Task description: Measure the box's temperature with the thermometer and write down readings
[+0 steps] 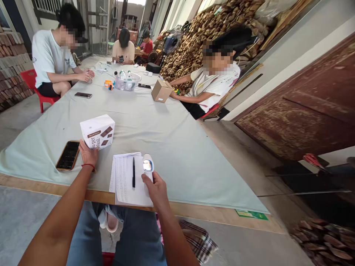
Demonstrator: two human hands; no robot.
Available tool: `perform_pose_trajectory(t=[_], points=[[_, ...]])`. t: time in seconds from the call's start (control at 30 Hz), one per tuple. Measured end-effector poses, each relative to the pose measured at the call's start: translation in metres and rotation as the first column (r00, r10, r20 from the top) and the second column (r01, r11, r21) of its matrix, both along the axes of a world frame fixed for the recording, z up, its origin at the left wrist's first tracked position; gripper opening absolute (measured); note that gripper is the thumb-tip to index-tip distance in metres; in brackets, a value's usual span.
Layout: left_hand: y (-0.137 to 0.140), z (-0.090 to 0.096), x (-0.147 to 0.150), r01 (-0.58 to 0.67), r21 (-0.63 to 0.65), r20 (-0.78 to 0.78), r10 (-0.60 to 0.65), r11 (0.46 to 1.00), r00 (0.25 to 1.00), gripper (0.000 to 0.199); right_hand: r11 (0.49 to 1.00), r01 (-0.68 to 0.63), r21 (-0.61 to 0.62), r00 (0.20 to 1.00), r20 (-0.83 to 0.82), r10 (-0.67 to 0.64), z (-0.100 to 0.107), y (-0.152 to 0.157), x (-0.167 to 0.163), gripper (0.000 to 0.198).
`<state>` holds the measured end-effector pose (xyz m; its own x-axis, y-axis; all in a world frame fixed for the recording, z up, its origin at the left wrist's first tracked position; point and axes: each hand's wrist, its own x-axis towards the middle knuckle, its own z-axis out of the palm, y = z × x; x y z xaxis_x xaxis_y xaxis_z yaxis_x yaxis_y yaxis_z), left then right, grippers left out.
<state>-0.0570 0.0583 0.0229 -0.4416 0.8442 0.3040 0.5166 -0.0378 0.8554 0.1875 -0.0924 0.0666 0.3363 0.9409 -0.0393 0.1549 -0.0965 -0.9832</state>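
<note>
My left hand (89, 154) grips the near lower corner of a white box (97, 131) printed with brown chocolate-like pieces; the box rests on the cloth. Just left of that hand lies a phone (68, 155) in an orange-edged case. In my right hand (158, 190) is a white handheld device (148, 166), held upright with a bright oval window at its top. Below and beside it are written paper sheets (124, 184), the top one crossed by a black pen (134, 172). My right fingers wrap round the device's lower part.
A pale green cloth (180, 155) covers the table. Farther along are a clear bowl of bottles (127, 81), an orange object (109, 84), and a dark phone (83, 95). On the right, a person (216, 81) has a hand at a cardboard box (161, 90). Other people sit beyond.
</note>
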Motion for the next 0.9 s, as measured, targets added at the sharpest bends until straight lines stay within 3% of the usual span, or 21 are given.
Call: perform_pose_trajectory(t=[0.1, 0.17, 0.23, 0.27, 0.33, 0.4, 0.47, 0.73, 0.83, 0.9], points=[[-0.011, -0.010, 0.011, -0.107, 0.014, 0.002, 0.107, 0.994, 0.994, 0.080, 0.999, 0.037, -0.030, 0.998, -0.042, -0.038, -0.005, -0.004, 0.004, 0.038], [-0.029, -0.016, 0.022, -0.073, 0.066, -0.056, 0.077, 0.995, 0.995, 0.067, 0.998, 0.052, -0.043, 0.996, -0.075, -0.055, -0.008, -0.004, 0.005, 0.035], [-0.050, -0.020, 0.033, 0.135, 0.111, -0.167, -0.115, 0.985, 0.979, 0.050, 0.996, 0.062, -0.058, 0.993, -0.101, -0.068, -0.011, -0.003, 0.005, 0.032], [-0.059, -0.020, 0.038, 0.294, 0.111, -0.252, -0.259, 0.949, 0.933, 0.041, 0.996, 0.068, -0.064, 0.991, -0.109, -0.075, -0.012, -0.003, 0.006, 0.030], [-0.073, -0.019, 0.047, 0.553, 0.025, -0.429, -0.491, 0.833, 0.758, 0.034, 0.994, 0.083, -0.070, 0.989, -0.117, -0.090, -0.015, -0.002, 0.006, 0.029], [-0.080, -0.015, 0.051, 0.650, -0.089, -0.524, -0.591, 0.754, 0.614, 0.036, 0.993, 0.091, -0.071, 0.988, -0.118, -0.099, -0.017, -0.002, 0.007, 0.028], [-0.081, -0.012, 0.052, 0.646, -0.153, -0.552, -0.607, 0.748, 0.572, 0.039, 0.993, 0.091, -0.073, 0.988, -0.117, -0.099, -0.020, -0.002, 0.008, 0.028], [-0.079, -0.010, 0.052, 0.620, -0.176, -0.556, -0.597, 0.765, 0.578, 0.042, 0.996, 0.051, -0.070, 0.999, -0.012, -0.052, -0.037, 0.003, 0.011, 0.037], [-0.080, -0.009, 0.053, 0.620, -0.183, -0.553, -0.601, 0.763, 0.577, 0.042, 0.998, 0.032, -0.047, 0.981, 0.193, -0.022, -0.042, 0.012, 0.020, 0.042], [-0.080, -0.009, 0.053, 0.620, -0.186, -0.552, -0.603, 0.762, 0.576, 0.042, 0.996, 0.066, -0.067, 0.896, 0.443, -0.029, -0.044, 0.022, 0.031, 0.045]])
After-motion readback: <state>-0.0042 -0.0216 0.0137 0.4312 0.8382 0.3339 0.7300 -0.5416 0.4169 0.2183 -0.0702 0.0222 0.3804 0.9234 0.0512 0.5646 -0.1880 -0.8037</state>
